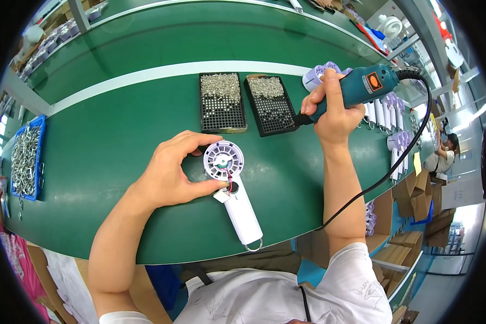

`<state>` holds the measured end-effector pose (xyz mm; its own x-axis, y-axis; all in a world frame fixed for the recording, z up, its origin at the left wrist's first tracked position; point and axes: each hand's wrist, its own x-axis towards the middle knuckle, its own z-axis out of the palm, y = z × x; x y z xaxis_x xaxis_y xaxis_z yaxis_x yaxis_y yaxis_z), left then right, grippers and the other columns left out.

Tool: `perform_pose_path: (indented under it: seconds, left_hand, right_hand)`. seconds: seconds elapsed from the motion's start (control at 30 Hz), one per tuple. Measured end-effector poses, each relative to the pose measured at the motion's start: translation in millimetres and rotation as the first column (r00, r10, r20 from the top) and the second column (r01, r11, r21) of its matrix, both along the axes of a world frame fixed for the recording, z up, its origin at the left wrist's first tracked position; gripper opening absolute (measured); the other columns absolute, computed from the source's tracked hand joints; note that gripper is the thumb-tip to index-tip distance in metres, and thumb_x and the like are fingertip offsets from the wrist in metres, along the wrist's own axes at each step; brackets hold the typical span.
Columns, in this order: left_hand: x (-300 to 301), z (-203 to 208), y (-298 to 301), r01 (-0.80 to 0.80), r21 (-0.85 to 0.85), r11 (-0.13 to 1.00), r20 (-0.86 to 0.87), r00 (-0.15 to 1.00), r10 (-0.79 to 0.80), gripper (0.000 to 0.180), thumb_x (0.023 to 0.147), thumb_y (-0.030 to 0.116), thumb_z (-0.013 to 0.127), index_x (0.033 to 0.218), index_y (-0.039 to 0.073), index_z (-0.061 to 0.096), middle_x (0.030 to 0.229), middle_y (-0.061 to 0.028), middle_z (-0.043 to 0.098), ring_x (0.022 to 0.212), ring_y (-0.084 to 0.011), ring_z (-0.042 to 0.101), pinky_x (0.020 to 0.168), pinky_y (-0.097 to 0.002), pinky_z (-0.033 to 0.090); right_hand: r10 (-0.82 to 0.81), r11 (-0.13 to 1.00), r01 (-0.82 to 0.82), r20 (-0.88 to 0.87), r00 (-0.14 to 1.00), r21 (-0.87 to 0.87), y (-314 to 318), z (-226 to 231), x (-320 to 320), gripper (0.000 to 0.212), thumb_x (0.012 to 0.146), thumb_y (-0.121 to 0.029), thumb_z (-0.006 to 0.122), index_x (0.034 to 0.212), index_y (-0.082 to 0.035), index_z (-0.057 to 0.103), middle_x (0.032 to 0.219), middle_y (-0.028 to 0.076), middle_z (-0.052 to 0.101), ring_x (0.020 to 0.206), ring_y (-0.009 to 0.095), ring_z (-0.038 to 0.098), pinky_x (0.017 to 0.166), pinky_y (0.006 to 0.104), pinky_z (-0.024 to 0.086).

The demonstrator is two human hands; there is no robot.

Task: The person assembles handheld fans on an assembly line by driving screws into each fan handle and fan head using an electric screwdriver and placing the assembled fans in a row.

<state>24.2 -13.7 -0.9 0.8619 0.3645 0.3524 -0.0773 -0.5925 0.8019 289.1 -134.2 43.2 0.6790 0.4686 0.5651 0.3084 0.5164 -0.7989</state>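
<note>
Left hand (166,171), fingers clamping fan (238,200); right hand (336,114) clamping driver (360,86) near one-o'clock tray (279,130). Apparent pickup stage; next requires steady aim.

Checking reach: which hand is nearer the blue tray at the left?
Left. The left hand, holding the white handheld fan, is right of the blue tray, not touching it; the right hand, gripping the teal power tool, is farther right.

Green bench (108,216) | left: blue bin (41,143) of metal rings (25,159) | centre: two black trays (222,129) | right: white fan handles (386,114)
</note>
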Motion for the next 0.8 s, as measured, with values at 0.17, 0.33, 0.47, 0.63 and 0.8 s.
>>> perform_pose_path:
  seconds: [0.17,0.33,0.47,0.63,0.8]
  left_hand:
    - [-1,2,-1,-0.013,0.018,1.0,-0.015,1.0,0.014,0.066,0.063,0.019,0.094,0.122,0.002,0.068,0.108,-0.01,0.072,0.092,-0.0205,0.065,0.085,-0.0324,0.053]
    - [-2,0,-1,-0.019,0.021,1.0,-0.026,0.999,0.019,0.066,0.065,0.026,0.094,0.121,0.003,0.068,0.105,-0.0112,0.071,0.089,-0.0236,0.065,0.08,-0.0346,0.055]
    - [-2,-2,2,-0.004,0.027,1.0,-0.029,1.0,0.005,0.064,0.066,0.023,0.093,0.121,0.002,0.068,0.111,-0.012,0.072,0.096,-0.0236,0.069,0.085,-0.0338,0.054]
    - [-1,-4,3,-0.004,0.037,0.999,-0.012,1.0,0.004,0.066,0.066,0.026,0.094,0.122,0.003,0.068,0.11,-0.0111,0.072,0.094,-0.0235,0.068,0.084,-0.0343,0.054]
    - [-2,-7,3,-0.005,0.019,1.0,-0.007,1.0,0.005,0.066,0.066,0.026,0.094,0.122,0.004,0.068,0.108,-0.0118,0.072,0.096,-0.025,0.068,0.084,-0.0348,0.054]
  right_hand:
    - [-0.003,0.999,0.003,0.001,1.0,0.043,-5,10,-6,0.012,0.097,-0.007,0.066,0.093,0.004,0.064,0.059,0.007,0.06,0.042,0.015,0.055,0.042,0.0307,0.048]
    - [0.062,0.988,-0.052,-0.067,0.996,0.144,-7,21,-16,0.014,0.098,-0.009,0.065,0.094,0.004,0.063,0.06,0.008,0.058,0.041,0.016,0.053,0.04,0.0341,0.048]
    - [0.149,0.972,-0.14,-0.032,0.988,0.188,-6,34,-28,0.014,0.099,-0.01,0.063,0.093,0.003,0.061,0.06,0.008,0.056,0.041,0.016,0.051,0.039,0.0349,0.047]
    - [0.36,0.915,-0.355,0.01,0.933,0.191,0,46,-54,0.019,0.103,-0.016,0.056,0.101,0.001,0.06,0.06,0.007,0.055,0.042,0.018,0.051,0.041,0.0369,0.048]
    - [0.526,0.824,-0.535,0.103,0.845,0.184,8,44,-82,0.017,0.103,-0.015,0.055,0.101,0.001,0.056,0.064,0.007,0.057,0.043,0.017,0.052,0.044,0.0374,0.05]
